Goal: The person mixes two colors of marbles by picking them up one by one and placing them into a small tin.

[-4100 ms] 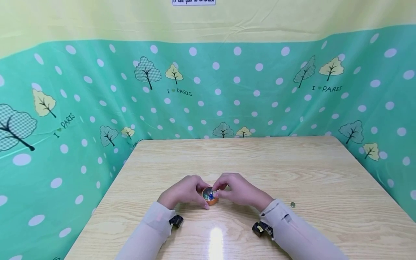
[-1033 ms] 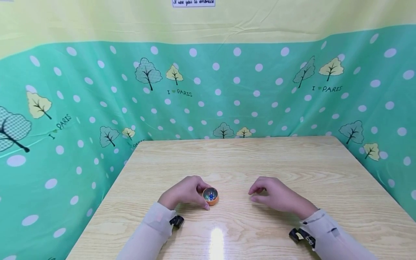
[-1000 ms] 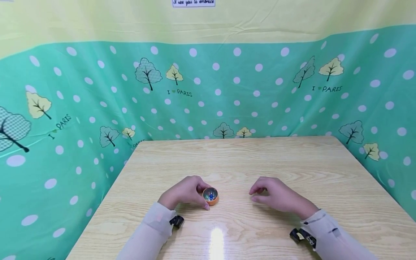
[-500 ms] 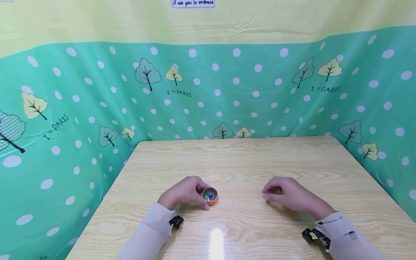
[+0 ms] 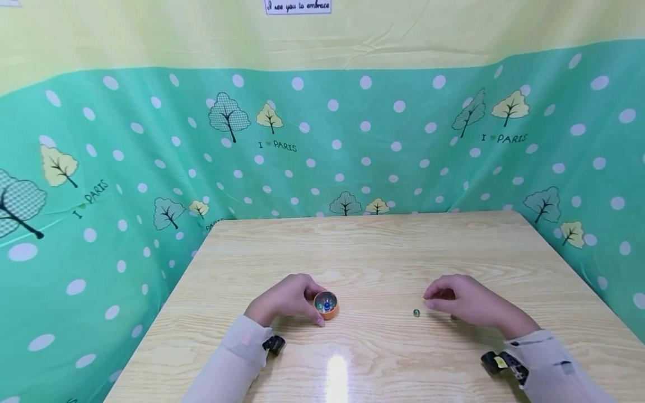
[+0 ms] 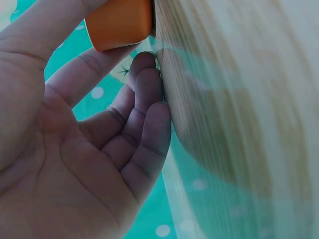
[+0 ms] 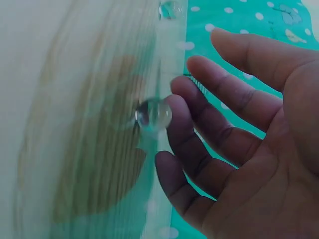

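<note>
In the head view, my left hand (image 5: 289,296) grips a small orange bowl (image 5: 328,315) between thumb and fingers on its left side. Inside the bowl lie several marbles (image 5: 327,306), one of them deep blue; the left wrist view shows only the bowl's orange outer wall (image 6: 119,25). My right hand (image 5: 466,299) hovers low over the table with loosely bent fingers and nothing pinched. Just left of its fingertips a greenish marble (image 5: 416,313) rests on the wood. Another clear marble (image 7: 153,114) sits by the right hand's lower fingers, partly covered by the hand in the head view.
The light wooden table (image 5: 373,246) spreads around both hands. A green and yellow printed curtain (image 5: 312,123) hangs along its back and sides. Black wrist cameras (image 5: 274,344) are strapped to both sleeves, close above the tabletop.
My right hand has left the bowl and moved steadily rightward over the table. The greenish marble, hidden a second ago, now lies uncovered beside its fingertips. The left hand keeps its hold on the bowl.
</note>
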`<action>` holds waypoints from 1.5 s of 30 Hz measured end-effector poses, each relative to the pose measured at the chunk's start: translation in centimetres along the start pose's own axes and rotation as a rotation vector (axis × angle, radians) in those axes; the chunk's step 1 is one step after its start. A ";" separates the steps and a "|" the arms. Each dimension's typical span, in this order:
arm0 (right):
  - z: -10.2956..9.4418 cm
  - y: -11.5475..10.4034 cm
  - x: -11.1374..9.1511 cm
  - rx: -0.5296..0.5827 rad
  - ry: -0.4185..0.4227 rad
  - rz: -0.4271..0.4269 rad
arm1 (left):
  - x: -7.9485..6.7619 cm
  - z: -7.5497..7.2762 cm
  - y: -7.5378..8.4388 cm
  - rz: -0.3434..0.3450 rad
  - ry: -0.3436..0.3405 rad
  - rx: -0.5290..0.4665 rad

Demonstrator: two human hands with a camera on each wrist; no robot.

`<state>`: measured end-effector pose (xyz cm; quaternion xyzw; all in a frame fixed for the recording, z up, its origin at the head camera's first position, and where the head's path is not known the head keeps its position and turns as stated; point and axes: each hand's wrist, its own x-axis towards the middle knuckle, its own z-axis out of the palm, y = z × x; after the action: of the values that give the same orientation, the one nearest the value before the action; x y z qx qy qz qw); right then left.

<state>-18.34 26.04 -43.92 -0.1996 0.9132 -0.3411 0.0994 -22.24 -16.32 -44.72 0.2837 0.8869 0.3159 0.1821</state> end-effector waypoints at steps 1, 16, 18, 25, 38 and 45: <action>-0.1 0.2 -0.1 0.008 -0.008 0.011 | 0.0 0.0 0.0 0.000 0.003 0.002; -2.0 2.5 -0.9 0.086 -0.152 0.027 | -0.3 -0.1 -0.1 -0.024 0.024 0.005; -2.0 2.7 -0.9 0.095 -0.169 0.031 | -0.2 -0.1 -0.2 -0.007 0.018 0.008; -2.2 3.4 -1.2 0.141 -0.207 0.062 | -0.2 0.1 0.0 -0.007 0.010 -0.022; -2.2 3.5 -1.4 0.158 -0.209 0.041 | 0.0 0.1 -0.1 -0.025 0.005 -0.011; -2.3 3.4 -1.4 0.141 -0.185 0.034 | -0.1 -0.1 0.1 -0.028 0.006 -0.010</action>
<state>-18.82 30.30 -44.39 -0.2073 0.8770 -0.3829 0.2030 -22.15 -16.41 -44.56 0.2696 0.8895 0.3188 0.1854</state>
